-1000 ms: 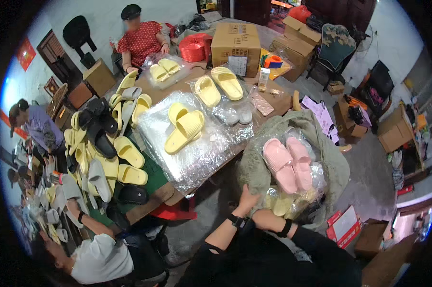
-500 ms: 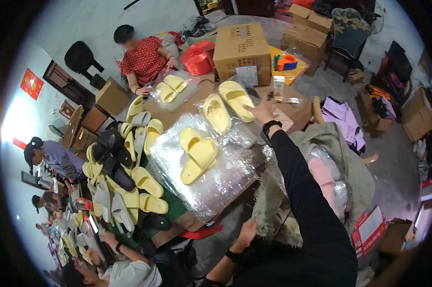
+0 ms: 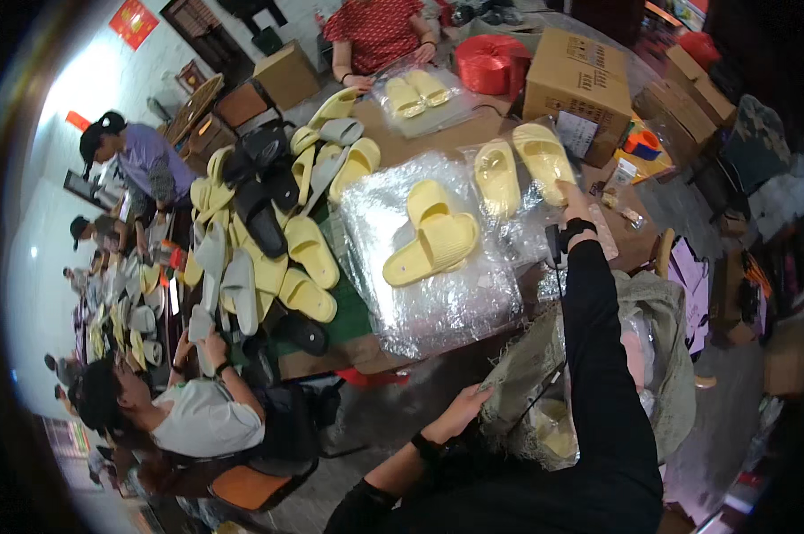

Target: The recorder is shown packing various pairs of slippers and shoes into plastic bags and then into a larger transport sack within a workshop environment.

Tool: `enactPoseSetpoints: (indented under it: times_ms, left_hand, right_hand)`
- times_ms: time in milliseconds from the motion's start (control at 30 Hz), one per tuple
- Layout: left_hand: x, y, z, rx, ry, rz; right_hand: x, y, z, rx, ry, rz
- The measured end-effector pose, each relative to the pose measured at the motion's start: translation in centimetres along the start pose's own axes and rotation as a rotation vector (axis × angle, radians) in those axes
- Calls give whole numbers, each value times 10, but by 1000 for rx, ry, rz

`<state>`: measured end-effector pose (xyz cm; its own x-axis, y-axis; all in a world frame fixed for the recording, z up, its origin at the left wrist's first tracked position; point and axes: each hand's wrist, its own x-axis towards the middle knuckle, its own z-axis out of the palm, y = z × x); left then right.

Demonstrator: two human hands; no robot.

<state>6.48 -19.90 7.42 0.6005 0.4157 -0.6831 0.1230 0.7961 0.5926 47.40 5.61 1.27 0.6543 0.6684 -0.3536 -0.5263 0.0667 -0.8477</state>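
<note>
On the table lies a pair of yellow slippers, the left slipper (image 3: 497, 181) and the right slipper (image 3: 542, 158), with clear plastic film about them. My right hand (image 3: 576, 203) is at the near end of the right slipper, fingers closed on its edge; the fingertips are partly hidden. Below the table edge, my left hand (image 3: 458, 413) grips the frayed rim of a burlap sack (image 3: 521, 358). Inside the sack are wrapped pink and yellow pieces. Two more yellow slippers (image 3: 433, 238) lie crossed on a stack of shiny clear plastic bags (image 3: 455, 316).
A heap of yellow, grey and black slippers (image 3: 259, 222) covers the table's left. At the back stand a cardboard box (image 3: 576, 82), a red ribbon roll (image 3: 491, 64) and a bagged yellow pair (image 3: 416, 93). A person in red sits opposite; another in white (image 3: 208, 420) handles a grey slipper.
The view has swung left, so the table appears farther right. My right hand stays at the slipper's end, and my left hand stays on the sack rim.
</note>
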Motion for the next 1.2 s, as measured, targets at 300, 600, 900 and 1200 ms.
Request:
enactPoseSetpoints:
  times_ms: [300,600,900,1200]
  left_hand:
    - [2,28,25,245,-2,-72]
    - [28,29,28,-409,-286,67]
    - [18,60,48,-543,-370,85]
    - [6,53,74,-319,-415,108]
  right_hand:
    - [-108,-102,38,-117,207,-361]
    - [-306,-223,-165,-94,35,-330]
    - [-468,-126,-305,-306,135,91]
    - [-386,-77,-206,-1212,-95,88]
